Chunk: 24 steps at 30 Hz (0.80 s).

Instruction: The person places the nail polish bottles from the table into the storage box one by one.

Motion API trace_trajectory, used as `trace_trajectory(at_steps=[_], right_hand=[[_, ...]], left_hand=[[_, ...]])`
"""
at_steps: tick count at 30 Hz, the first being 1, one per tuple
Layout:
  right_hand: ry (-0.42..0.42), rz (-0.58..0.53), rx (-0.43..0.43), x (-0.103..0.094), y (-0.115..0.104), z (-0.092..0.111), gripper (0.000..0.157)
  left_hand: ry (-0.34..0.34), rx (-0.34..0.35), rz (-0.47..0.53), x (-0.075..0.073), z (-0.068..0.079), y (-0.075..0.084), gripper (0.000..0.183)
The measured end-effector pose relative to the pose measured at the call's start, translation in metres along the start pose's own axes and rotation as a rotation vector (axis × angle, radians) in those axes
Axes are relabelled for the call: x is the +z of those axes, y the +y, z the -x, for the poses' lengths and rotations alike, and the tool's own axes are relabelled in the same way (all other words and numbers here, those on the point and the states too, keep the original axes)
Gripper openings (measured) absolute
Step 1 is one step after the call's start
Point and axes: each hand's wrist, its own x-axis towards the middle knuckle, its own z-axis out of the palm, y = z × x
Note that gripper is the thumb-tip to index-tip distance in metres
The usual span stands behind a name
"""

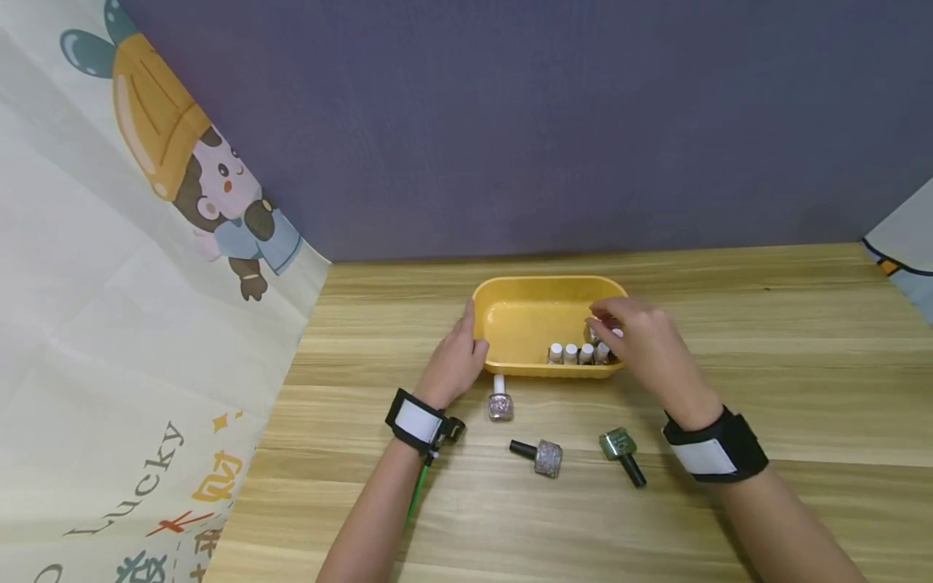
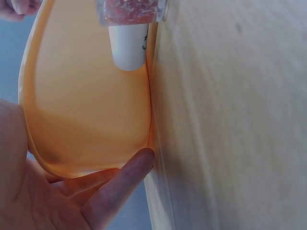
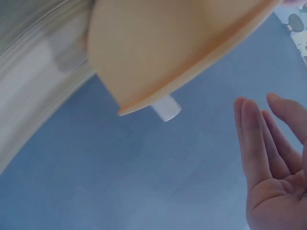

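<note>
My left hand point(image 1: 453, 364) rests against the left end of a yellow plastic tray point(image 1: 510, 369), its fingers straight along the outer wall in the left wrist view. Over the tray's right end hovers my right hand point(image 1: 645, 336), beside a nail polish bottle point(image 1: 592, 331) partly hidden by the thumb. In the right wrist view its fingers point(image 3: 254, 139) are extended, thumb apart, with nothing between them. Several white-capped nail polish bottles point(image 1: 571, 353) stand along the tray's near wall. One white cap point(image 3: 166, 108) shows past the rim.
In front of the tray lie a pink glitter nail polish point(image 1: 500, 406) with a white cap, a silver glitter one point(image 1: 548, 459) and a green one point(image 1: 618, 442), both black-capped. Behind the wooden table point(image 1: 765, 348) rises a dark blue panel point(image 1: 525, 129). A printed cloth point(image 1: 146, 324) hangs at left.
</note>
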Motion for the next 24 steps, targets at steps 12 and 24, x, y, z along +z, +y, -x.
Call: trace_trajectory(at_steps=[12, 24], right_hand=[[-0.014, -0.058, -0.124, 0.008, -0.030, -0.007, 0.017], [-0.126, -0.129, -0.204, 0.025, -0.060, -0.008, 0.016]], left_hand=[[-0.006, -0.006, -0.002, 0.001, 0.000, 0.000, 0.069], [-0.016, -0.010, 0.002, -0.002, 0.001, 0.002, 0.069]])
